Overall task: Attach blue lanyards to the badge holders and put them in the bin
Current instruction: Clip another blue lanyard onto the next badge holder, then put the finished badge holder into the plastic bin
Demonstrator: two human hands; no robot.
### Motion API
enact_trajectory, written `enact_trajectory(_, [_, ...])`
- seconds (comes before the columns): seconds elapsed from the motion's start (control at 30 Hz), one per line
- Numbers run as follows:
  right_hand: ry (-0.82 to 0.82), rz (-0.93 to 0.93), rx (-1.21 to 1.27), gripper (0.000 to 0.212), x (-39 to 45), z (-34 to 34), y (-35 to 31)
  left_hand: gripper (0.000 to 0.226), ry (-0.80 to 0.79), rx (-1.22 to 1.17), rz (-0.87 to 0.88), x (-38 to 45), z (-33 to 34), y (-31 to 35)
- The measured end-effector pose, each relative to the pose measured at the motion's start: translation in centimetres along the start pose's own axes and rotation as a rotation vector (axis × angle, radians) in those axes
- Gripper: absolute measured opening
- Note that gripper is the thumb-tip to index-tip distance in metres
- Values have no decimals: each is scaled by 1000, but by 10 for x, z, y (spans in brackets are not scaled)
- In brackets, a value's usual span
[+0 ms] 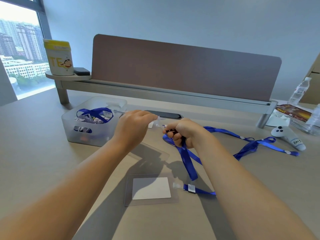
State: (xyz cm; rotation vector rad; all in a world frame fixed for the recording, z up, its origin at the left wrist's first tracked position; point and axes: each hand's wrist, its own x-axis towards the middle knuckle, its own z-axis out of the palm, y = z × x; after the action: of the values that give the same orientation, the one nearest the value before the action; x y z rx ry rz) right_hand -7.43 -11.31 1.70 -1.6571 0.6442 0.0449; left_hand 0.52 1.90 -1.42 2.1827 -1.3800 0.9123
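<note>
Here, right hand (184, 134) grips glossy blue ribbon lanyard (186, 153).

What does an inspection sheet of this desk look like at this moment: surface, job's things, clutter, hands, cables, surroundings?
Surface: beige desk top, shadowed near the hands.
Job's things: translucent plastic bin with blue lanyards inside; clear badge holder with white card lying flat, blue lanyard clipped to it; second clear badge holder held up; loose blue lanyard trailing right.
Clutter: white game controller, clear water bottle, printed packet, yellow-lidded canister, black eraser.
Hands: left hand pinches the held holder's top; right hand grips the lanyard's clip end.
Cables: nothing seen.
Surroundings: brown divider panel, window on the left.
</note>
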Motion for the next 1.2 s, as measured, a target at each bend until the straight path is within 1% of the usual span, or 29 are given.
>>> enact_trajectory(0.13, [66, -14, -292, 28, -2, -4, 9, 22, 11, 17, 67, 0, 1, 4])
enact_trajectory(0.23, [130, -20, -388, 27, 1, -11, 20, 14, -16, 33, 55, 0, 3, 4])
enact_trajectory(0.3, [199, -100, -370, 25, 4, -17, 25, 19, -52, 10, -7, -2, 6, 6])
enact_trajectory(0.4, [309, -228, -353, 29, 9, -28, 37, 26, -100, -124, -212, -8, 15, 13])
enact_trajectory(0.47, [353, -238, -402, 32, 12, -35, 52, 31, -169, -151, -281, -12, 23, 16])
enact_trajectory(0.57, [329, -167, -551, 34, 17, -36, 76, 32, -251, -152, -326, -16, 32, 22])
enact_trajectory(0.63, [318, -121, -624, 32, 21, -32, 87, 32, -295, -162, -342, -17, 36, 24])
enact_trajectory(0.67, [314, -113, -647, 29, 25, -31, 91, 32, -303, -168, -348, -17, 37, 24])
enact_trajectory(0.73, [321, -83, -703, 13, 35, -27, 95, 31, -301, -188, -364, -16, 39, 22])
enact_trajectory(0.77, [340, -62, -727, 9, 39, -25, 95, 31, -292, -201, -378, -15, 39, 21])
enact_trajectory(0.9, [395, -5, -757, 15, 51, -21, 97, 29, -264, -246, -418, -17, 42, 14])
enact_trajectory(1.07, [324, -53, -727, 35, 43, -23, 82, 29, -237, -282, -518, -17, 31, 6])
enact_trajectory(1.2, [310, -98, -785, 41, 34, -20, 54, 29, -219, -321, -591, -14, 15, 0])
